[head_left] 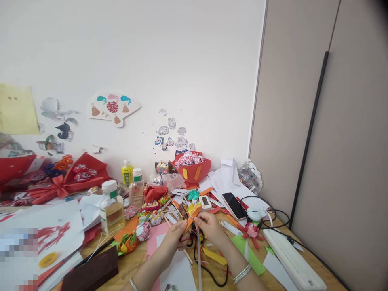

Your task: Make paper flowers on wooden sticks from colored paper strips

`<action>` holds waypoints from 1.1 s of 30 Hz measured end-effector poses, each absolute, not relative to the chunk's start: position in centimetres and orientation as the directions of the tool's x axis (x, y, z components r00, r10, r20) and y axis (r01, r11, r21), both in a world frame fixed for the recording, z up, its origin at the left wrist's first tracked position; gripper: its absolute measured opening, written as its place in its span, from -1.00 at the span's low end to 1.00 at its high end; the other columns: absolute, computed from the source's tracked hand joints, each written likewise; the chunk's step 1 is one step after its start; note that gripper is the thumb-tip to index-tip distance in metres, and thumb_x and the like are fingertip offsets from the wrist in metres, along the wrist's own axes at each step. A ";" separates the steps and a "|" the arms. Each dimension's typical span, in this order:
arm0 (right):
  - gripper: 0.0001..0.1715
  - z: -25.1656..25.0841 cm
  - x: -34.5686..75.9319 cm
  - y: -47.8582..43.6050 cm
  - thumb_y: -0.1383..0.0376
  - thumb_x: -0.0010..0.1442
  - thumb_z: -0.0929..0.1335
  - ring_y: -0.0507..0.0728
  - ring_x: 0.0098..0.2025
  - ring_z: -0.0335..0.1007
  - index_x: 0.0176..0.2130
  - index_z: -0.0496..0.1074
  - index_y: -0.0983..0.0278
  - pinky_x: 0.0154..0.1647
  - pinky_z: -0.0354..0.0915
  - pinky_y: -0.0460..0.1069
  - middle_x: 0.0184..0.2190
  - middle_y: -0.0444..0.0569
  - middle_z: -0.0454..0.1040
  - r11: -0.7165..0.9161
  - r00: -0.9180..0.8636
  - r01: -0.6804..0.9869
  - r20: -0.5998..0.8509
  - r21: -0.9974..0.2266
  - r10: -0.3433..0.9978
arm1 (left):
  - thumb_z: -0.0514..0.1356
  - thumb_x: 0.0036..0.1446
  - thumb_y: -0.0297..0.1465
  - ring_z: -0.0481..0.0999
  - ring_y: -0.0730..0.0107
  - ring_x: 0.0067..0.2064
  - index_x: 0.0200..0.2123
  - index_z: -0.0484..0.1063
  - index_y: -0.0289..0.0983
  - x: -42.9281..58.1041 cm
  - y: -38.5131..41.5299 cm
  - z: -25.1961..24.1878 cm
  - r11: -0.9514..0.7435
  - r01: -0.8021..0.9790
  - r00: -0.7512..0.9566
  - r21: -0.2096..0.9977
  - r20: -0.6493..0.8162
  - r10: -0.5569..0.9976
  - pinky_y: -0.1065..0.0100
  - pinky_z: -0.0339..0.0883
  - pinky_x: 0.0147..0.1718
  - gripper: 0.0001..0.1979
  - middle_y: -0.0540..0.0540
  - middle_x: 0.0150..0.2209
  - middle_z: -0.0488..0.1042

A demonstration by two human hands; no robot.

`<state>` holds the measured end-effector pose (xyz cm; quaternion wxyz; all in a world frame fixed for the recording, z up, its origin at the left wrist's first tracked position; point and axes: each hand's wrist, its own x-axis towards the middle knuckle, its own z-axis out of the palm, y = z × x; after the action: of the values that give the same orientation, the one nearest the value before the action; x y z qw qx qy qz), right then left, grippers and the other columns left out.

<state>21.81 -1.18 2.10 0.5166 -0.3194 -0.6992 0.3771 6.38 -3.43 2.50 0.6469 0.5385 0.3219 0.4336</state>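
Observation:
Low in the centre of the head view, my left hand (177, 236) pinches a folded orange-and-yellow paper piece (194, 213) from its left side. My right hand (210, 228) has its fingertips closed at the right edge of the same piece. A narrow whitish strip (199, 262) hangs down below the fingers; its upper end is hidden. Just beyond the hands are a teal paper flower (194, 195) and a small white digital timer (205, 203). Crumpled paper flowers, among them an orange-and-green one (127, 242), lie to the left.
Bottles (112, 210) stand at the left, and a red paper bouquet (193, 167) stands by the wall. On the right are a phone (234, 205), a white power strip (292, 258) and black cables (277, 214). Paper scraps cover much of the wooden table (313, 258).

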 end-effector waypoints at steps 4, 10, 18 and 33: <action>-0.61 2.3 21.9 -1.4 0.05 0.14 0.29 0.02 -0.47 0.21 -0.50 0.33 0.30 -0.41 0.16 -0.08 -0.56 -0.16 0.30 0.483 -0.291 -0.023 0.468 -0.876 0.835 | 0.20 -0.03 -0.13 -0.22 0.67 -0.67 -0.53 0.12 -0.24 6.1 -3.9 3.0 0.239 -0.350 0.608 0.906 0.025 0.794 0.52 -0.32 -0.69 -0.63 0.22 -0.69 -0.06; -0.58 1.8 21.0 -1.8 -0.01 0.11 0.32 0.10 -0.24 0.32 -0.19 0.39 0.25 -0.16 0.23 0.00 -0.30 -0.05 0.42 0.424 -0.331 -0.214 0.474 -0.880 0.816 | 0.20 -0.02 -0.24 -0.25 0.68 -0.71 -0.58 0.09 -0.24 6.0 -3.7 2.3 0.416 -0.382 0.743 0.825 0.007 0.670 0.55 -0.33 -0.76 -0.67 0.22 -0.72 -0.09; -0.60 1.7 20.9 -1.6 0.03 0.12 0.31 0.10 -0.34 0.33 -0.29 0.41 0.32 -0.26 0.26 0.00 -0.40 -0.05 0.43 0.410 -0.273 -0.124 0.428 -0.904 0.861 | 0.05 -0.01 0.01 0.02 0.58 -0.67 -0.51 0.21 -0.24 6.6 -3.5 2.3 0.048 -0.125 0.433 0.991 0.011 0.901 0.50 -0.08 -0.69 -0.59 0.14 -0.67 0.12; -0.73 1.2 19.0 -2.0 0.21 0.20 0.19 0.12 -0.34 0.28 -0.46 0.30 0.27 -0.28 0.18 0.00 -0.43 -0.04 0.39 0.501 -0.023 0.389 0.535 -0.773 0.845 | -0.05 0.00 0.04 0.24 0.37 -0.53 -0.58 0.25 -0.23 7.8 -2.7 0.7 -0.325 0.332 0.085 0.886 0.315 0.945 0.39 0.11 -0.52 -0.54 0.04 -0.63 0.25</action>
<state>18.97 -1.95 1.17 0.5332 -0.4516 -0.6827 0.2137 7.82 -2.74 0.67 0.3235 0.6615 0.4827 0.4740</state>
